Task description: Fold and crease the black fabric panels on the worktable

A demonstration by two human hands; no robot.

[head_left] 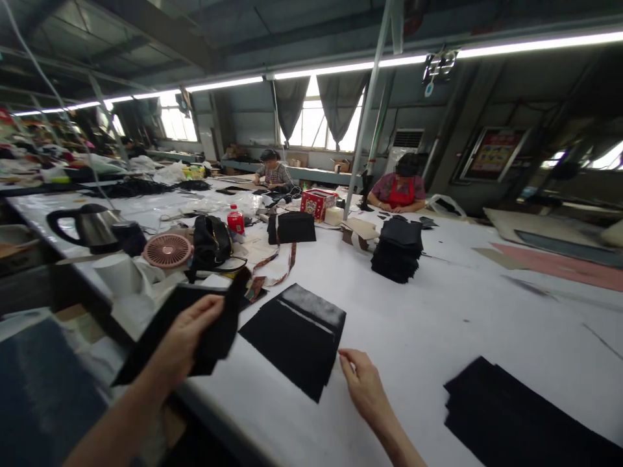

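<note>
My left hand (187,334) is closed on a black fabric piece (224,331), raised above the table's near edge and a little blurred. Beneath it, more black fabric (158,321) lies at the edge. In front of me a black fabric panel (292,344) rests flat, with a greyish band along its far end and a pale strip across it. The thumb and fingers of my right hand (363,383) are pinched together at that panel's right edge; the exact grip is hard to see.
A tall stack of black pieces (398,250) stands farther back, and more black fabric (530,415) lies at right. A kettle (95,228), pink fan (168,250), black bag (213,241) and red bottle (235,220) crowd the left. Two people sit across the white table (418,324).
</note>
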